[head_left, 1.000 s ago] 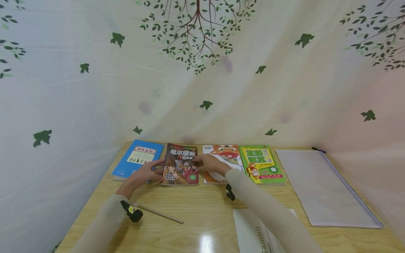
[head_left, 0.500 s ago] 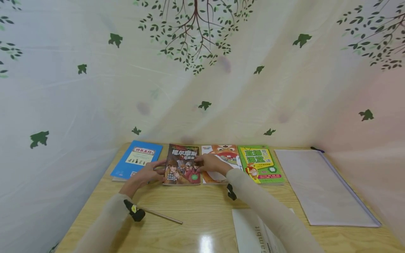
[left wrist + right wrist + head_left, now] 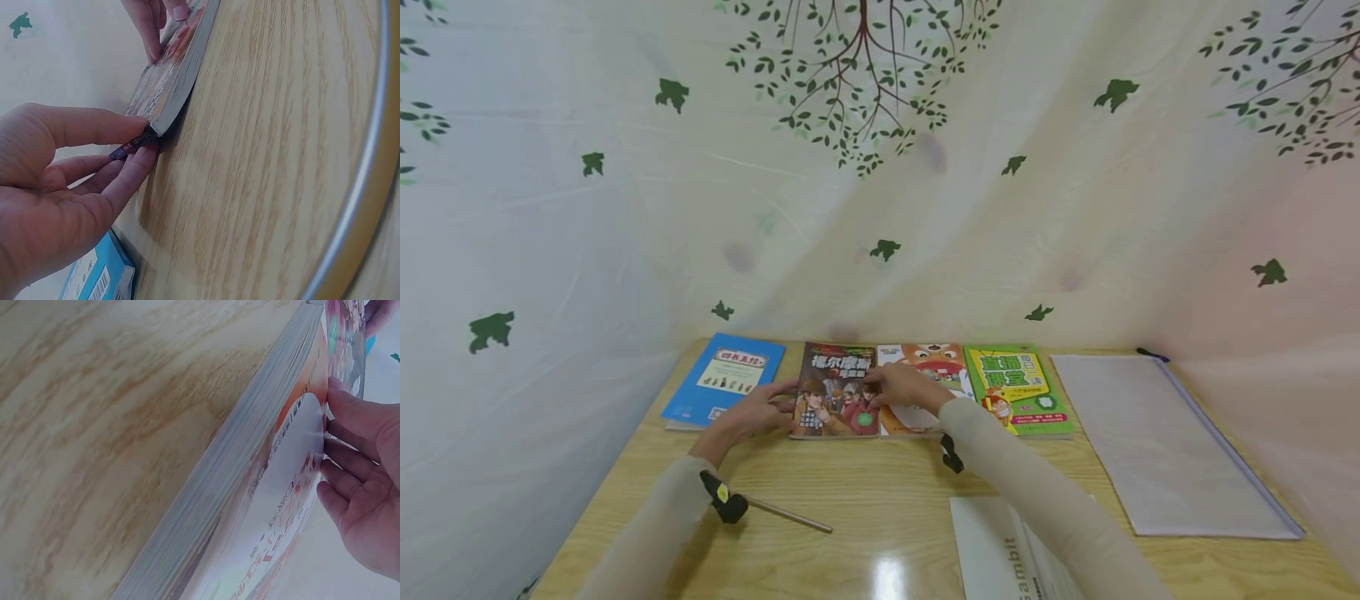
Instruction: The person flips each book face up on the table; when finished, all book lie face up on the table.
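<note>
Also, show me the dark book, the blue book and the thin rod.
Dark book (image 3: 833, 396): head view, front cover.
Blue book (image 3: 724, 377): head view, front cover.
Thin rod (image 3: 788, 514): head view, middle of visible shaft.

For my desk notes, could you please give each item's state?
Dark book: closed, pinched by left fingers
Blue book: closed, flat
Orange-white book: closed, partly hidden
Green book: closed, flat
Lettered item: partly covered, closure unclear
Rod: lying flat
Pale pouch: flat, closure unclear

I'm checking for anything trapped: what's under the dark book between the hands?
In the left wrist view, the left hand pinches a corner of the dark book, its fingertips below, with table alongside. What lies farther under is covered and can't be seen.
</note>
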{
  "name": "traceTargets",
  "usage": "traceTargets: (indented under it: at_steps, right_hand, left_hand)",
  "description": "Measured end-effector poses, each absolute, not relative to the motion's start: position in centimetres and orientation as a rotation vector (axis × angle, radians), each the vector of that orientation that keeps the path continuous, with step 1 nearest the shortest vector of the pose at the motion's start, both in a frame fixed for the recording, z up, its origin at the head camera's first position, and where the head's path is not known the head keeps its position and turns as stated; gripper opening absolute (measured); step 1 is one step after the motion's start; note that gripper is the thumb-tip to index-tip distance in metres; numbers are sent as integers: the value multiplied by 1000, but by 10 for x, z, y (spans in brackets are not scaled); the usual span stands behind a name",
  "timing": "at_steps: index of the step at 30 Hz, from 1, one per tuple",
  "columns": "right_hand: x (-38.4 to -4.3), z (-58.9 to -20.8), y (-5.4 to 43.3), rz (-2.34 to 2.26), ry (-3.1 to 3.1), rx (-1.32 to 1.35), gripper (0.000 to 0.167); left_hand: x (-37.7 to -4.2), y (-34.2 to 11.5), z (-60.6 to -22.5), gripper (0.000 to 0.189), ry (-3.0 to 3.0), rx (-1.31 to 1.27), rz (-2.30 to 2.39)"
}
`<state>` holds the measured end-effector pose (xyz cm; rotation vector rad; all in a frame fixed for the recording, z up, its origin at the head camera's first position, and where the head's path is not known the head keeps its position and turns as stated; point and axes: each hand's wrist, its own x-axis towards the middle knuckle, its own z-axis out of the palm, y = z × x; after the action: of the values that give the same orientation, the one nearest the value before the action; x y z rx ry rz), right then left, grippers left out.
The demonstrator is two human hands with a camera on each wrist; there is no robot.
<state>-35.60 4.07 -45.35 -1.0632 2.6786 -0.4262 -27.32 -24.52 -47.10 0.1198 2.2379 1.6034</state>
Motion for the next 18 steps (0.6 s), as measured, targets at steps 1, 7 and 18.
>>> traceTargets:
  at_steps: [1,7,18]
  right_hand:
    - [-356,-454,41,-424,2681,-1061,49]
    - [-357,-455,41,-425,2699,-1062,48]
    - [-354,-453,42,-467,2659,-1019,47]
  left_hand:
    - [-273,-245,-471,92,2238,123,1600]
    - [-272,-244,-468,93,2247,95,1586]
    - [-270,-241,-467,95,2262,77,1570]
